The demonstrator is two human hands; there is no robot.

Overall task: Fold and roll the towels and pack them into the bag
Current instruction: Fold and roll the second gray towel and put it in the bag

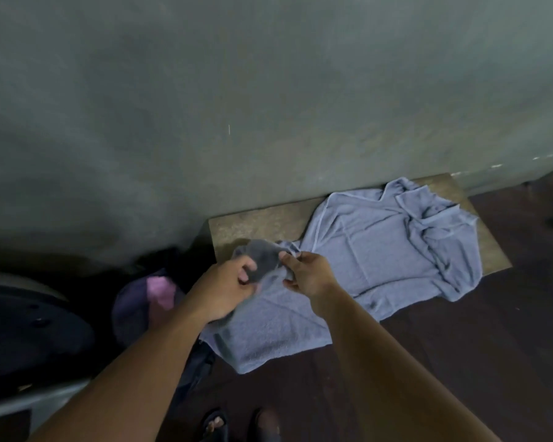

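Note:
A light blue towel (374,256) lies spread and rumpled over a low brown table (256,224), its near edge hanging off the front. My left hand (227,288) and my right hand (307,272) both grip the towel's bunched left end (264,258), lifted a little above the table. To the left, on the floor, stands a dark bag (131,307) with a pink towel (162,293) showing in its mouth.
A grey wall (268,106) rises right behind the table. A dark round object (29,333) sits at the far left. The floor (460,362) is dark brown. My sandalled feet (240,425) show at the bottom edge.

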